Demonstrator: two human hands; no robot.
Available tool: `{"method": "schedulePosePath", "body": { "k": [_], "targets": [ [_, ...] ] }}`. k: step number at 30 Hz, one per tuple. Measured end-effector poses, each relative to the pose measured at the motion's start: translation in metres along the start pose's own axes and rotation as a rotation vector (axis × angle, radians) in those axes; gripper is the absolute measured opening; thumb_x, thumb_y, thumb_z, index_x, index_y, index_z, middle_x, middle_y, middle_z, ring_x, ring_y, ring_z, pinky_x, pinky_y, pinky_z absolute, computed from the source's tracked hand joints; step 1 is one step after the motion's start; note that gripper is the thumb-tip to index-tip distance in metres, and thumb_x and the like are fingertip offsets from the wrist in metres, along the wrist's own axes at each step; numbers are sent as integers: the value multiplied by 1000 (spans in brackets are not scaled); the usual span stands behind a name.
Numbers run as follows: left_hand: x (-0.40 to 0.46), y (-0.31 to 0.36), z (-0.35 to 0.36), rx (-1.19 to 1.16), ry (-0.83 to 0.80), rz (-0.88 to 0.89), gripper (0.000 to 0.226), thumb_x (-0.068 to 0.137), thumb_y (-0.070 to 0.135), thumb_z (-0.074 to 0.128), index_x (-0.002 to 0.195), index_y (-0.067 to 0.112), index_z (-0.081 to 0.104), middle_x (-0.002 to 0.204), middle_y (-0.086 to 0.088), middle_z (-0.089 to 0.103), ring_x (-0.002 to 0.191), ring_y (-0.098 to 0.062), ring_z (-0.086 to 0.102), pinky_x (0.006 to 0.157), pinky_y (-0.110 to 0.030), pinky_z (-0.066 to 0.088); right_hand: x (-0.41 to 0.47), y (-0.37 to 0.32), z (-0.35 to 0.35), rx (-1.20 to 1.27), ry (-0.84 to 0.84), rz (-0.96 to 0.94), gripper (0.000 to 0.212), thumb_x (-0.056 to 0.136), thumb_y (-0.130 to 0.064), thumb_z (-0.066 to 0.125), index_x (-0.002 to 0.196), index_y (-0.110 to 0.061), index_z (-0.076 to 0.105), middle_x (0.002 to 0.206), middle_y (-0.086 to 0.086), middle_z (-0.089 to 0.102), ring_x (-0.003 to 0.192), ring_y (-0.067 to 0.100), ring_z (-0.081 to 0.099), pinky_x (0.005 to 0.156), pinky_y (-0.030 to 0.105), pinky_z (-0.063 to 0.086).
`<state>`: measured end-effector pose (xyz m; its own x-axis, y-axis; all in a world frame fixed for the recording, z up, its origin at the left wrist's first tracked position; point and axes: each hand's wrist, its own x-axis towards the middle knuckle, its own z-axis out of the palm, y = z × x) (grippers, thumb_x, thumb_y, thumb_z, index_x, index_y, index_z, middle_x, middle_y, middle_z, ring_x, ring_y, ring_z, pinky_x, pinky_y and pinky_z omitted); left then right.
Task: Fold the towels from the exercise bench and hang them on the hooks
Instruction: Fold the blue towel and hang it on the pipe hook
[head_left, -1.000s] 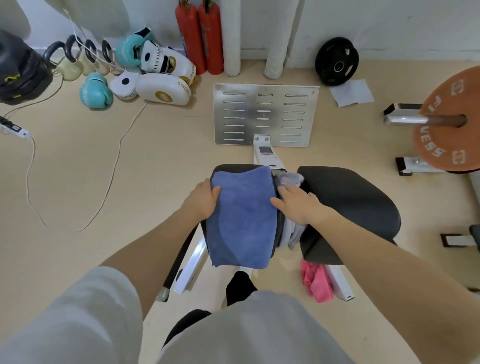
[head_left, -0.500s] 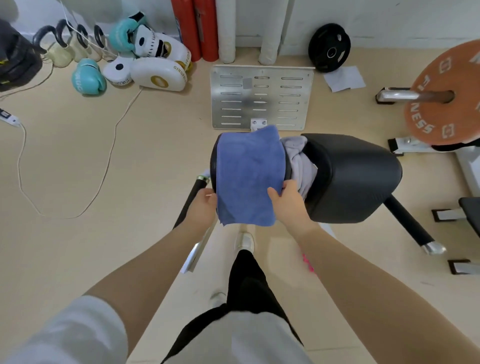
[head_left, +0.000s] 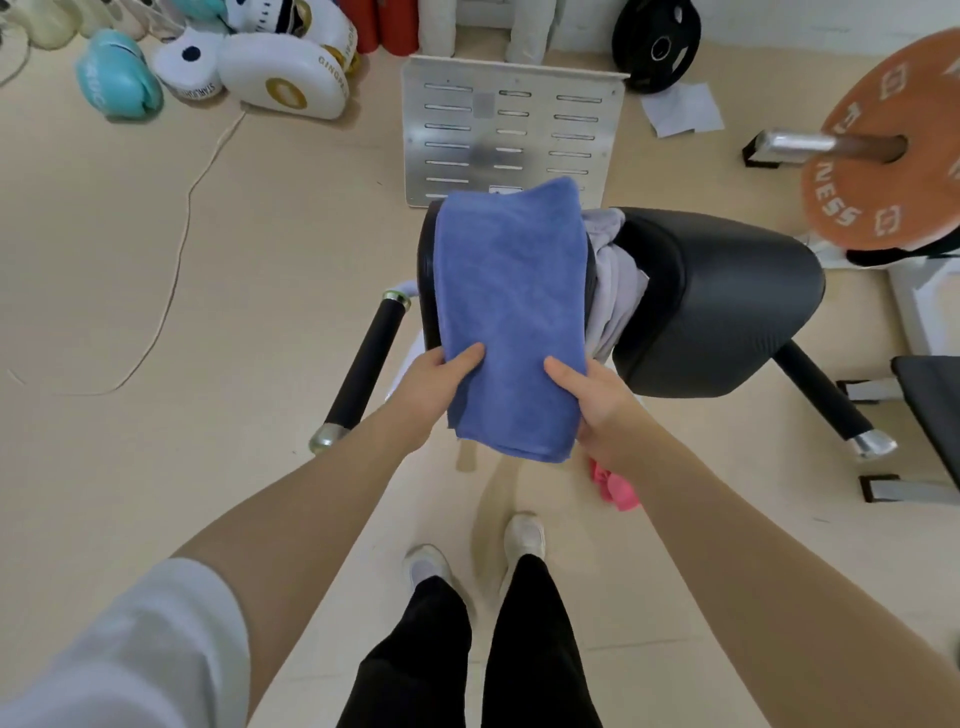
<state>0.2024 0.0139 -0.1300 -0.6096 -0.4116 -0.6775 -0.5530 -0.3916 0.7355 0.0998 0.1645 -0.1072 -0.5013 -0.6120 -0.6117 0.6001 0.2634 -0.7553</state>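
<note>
A folded blue towel (head_left: 511, 291) lies lengthwise over the narrow black pad of the exercise bench (head_left: 717, 301). My left hand (head_left: 434, 387) grips its near left edge, thumb on top. My right hand (head_left: 589, 395) grips the near right edge in the same way. The towel's near end hangs off the pad between my hands. A crumpled light grey towel (head_left: 615, 280) sits in the gap between the two black pads. On the floor under my right forearm a pink towel (head_left: 615, 486) shows in part. No hooks are in view.
A slotted metal plate (head_left: 511, 124) lies on the floor beyond the bench. Boxing gloves and pads (head_left: 280, 73) and a cable (head_left: 176, 249) are at the far left. An orange barbell plate (head_left: 888, 145) is at the right, a black weight plate (head_left: 657, 44) by the wall.
My hands slid from the towel's far sides to its near end and now grip the edges. My view rose and pulled back, so my legs and feet show.
</note>
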Motion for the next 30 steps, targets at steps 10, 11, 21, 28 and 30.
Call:
{"method": "schedulePosePath", "body": {
  "k": [10, 11, 21, 28, 30],
  "targets": [
    [-59, 22, -9, 103, 18, 176, 42, 92, 32, 53, 130, 24, 36, 113, 13, 52, 90, -1, 56, 64, -10, 45, -39, -20, -1, -615, -14, -248, 47, 97, -10, 44, 138, -32, 37, 137, -20, 39, 124, -1, 42, 89, 3, 38],
    [-64, 28, -10, 81, 12, 185, 52, 93, 29, 53, 139, 26, 28, 118, 15, 47, 94, -3, 55, 66, -11, 45, -44, -26, 1, -597, -18, -224, 36, 97, -9, 42, 125, -30, 52, 132, -13, 49, 122, 6, 48, 89, 7, 42],
    [-63, 91, -26, -262, -298, -11, 24, 93, 26, 44, 86, 16, 65, 87, 1, 63, 75, -11, 58, 65, -22, 48, -32, -101, -18, -247, -301, 82, 38, 89, 10, 41, 113, -15, 58, 105, 6, 65, 85, 19, 65, 63, 25, 57],
    [-29, 131, -24, -376, -262, -12, 34, 81, -1, 21, 86, 3, 54, 78, -9, 64, 64, -16, 66, 58, -22, 52, 11, -141, -18, -694, 56, -177, 14, 92, -20, 54, 94, -19, 68, 87, -2, 66, 79, 11, 57, 74, 22, 45],
    [-18, 143, -22, -335, -238, -24, 39, 80, -8, 22, 89, 4, 57, 75, -5, 71, 63, -14, 68, 56, -20, 51, 26, -148, -19, -594, 52, -137, 25, 95, -28, 49, 110, -14, 63, 95, -3, 64, 85, 11, 57, 75, 22, 45]
  ]
}}
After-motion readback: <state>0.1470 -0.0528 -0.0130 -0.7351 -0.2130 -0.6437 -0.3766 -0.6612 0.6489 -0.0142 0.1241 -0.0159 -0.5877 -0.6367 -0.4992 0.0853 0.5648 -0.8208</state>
